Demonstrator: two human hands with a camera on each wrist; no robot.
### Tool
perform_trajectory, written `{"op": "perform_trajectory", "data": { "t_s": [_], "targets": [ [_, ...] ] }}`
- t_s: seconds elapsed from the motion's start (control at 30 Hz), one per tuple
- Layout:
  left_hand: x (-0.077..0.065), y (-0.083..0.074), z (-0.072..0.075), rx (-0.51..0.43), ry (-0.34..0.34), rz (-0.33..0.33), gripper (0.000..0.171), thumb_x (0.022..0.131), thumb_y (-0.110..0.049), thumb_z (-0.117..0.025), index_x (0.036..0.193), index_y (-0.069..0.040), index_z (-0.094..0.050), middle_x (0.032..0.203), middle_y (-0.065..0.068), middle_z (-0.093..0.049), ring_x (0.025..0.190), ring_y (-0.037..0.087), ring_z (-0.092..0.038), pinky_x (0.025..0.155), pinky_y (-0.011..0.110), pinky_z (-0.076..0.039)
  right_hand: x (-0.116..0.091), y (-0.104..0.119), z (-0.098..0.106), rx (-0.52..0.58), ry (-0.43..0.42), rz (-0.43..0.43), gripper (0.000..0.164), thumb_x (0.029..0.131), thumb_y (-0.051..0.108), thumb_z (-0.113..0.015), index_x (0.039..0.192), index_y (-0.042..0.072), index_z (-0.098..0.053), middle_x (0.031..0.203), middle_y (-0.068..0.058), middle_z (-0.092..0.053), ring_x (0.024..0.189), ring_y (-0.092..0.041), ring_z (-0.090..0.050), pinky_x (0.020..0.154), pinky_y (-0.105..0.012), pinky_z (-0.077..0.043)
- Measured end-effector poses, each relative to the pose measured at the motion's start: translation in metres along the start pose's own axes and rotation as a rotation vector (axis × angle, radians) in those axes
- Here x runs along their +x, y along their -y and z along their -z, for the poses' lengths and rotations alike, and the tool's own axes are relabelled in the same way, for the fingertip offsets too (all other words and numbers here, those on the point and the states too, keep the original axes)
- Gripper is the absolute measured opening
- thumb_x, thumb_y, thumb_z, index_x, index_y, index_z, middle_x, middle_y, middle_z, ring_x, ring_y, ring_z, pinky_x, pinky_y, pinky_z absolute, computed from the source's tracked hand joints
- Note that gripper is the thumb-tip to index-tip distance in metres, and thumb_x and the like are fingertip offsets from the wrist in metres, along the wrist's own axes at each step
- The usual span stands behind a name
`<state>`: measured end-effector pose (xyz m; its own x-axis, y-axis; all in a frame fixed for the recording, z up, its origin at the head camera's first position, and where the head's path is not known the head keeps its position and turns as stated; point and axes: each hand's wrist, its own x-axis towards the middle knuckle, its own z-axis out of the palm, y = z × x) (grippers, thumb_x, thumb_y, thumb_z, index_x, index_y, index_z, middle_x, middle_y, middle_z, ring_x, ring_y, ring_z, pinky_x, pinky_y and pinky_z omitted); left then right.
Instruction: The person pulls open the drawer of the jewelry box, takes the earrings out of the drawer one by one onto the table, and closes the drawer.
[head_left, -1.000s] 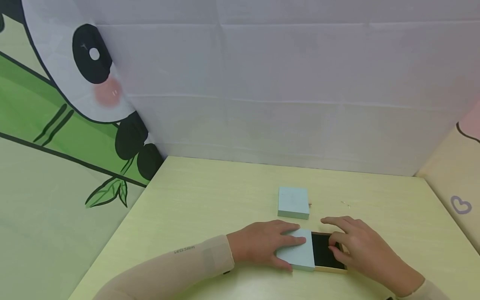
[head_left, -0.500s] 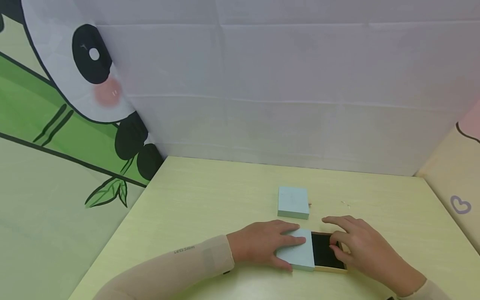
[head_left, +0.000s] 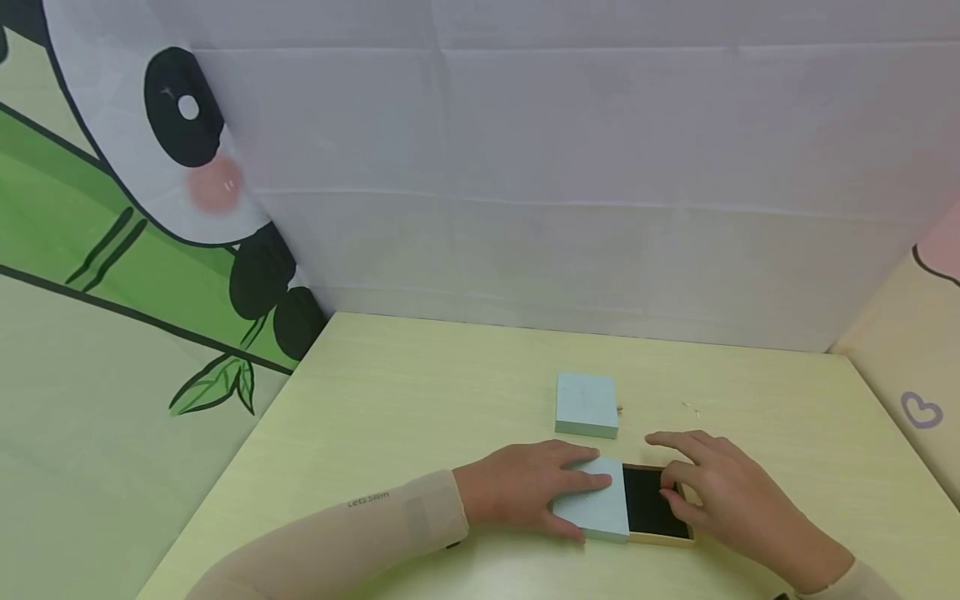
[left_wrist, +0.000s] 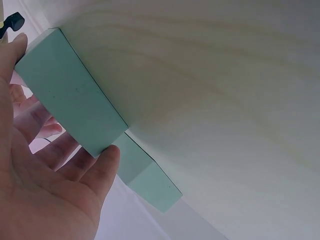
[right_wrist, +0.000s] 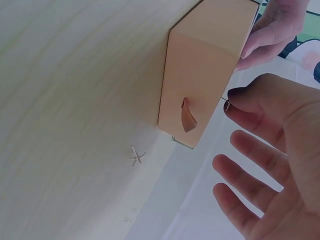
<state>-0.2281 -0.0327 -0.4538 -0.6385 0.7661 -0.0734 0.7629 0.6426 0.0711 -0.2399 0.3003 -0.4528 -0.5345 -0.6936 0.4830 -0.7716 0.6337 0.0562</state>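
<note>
A light blue drawer box [head_left: 611,512] lies near the front of the table, its drawer [head_left: 647,500] slid partway out to the right and lined in black. My left hand [head_left: 521,487] grips the box's sleeve, thumb at the near edge and fingers over the top and far edge. Over the drawer's right end, my right hand [head_left: 723,487] pinches a tiny shiny earring [right_wrist: 227,105] between thumb and index finger; its thin pin points toward the drawer, and the other fingers are spread. The right wrist view shows the drawer's tan front [right_wrist: 200,85] with a leather pull tab [right_wrist: 188,117].
A second light blue box [head_left: 585,404] stands farther back, with a small tab on its right side. On the table to the right lie a star-shaped earring [right_wrist: 137,157] and other tiny bits [right_wrist: 127,220]. A white sheet [head_left: 562,167] hangs behind the table.
My right hand has shifted very slightly to the right over the drawer, still pinching. The left hand and both boxes have stayed in place.
</note>
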Motion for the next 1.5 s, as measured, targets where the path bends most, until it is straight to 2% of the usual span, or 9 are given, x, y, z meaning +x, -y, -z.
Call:
{"op": "perform_trajectory", "data": {
  "t_s": [1.5],
  "targets": [
    [0.0011, 0.0015, -0.0027, 0.009, -0.006, -0.005, 0.077, 0.109, -0.077, -0.073, 0.177, -0.046, -0.054, 0.186, -0.009, -0.052, 0.169, 0.01, -0.055, 0.126, 0.025, -0.056, -0.0021, -0.0036, -0.0017, 0.011, -0.025, 0.003, 0.046, 0.067, 0.016, -0.111, 0.078, 0.038, -0.073, 0.138, 0.0, -0.083, 0.11, -0.022, -0.078, 0.087, -0.044, -0.067]
  ]
}}
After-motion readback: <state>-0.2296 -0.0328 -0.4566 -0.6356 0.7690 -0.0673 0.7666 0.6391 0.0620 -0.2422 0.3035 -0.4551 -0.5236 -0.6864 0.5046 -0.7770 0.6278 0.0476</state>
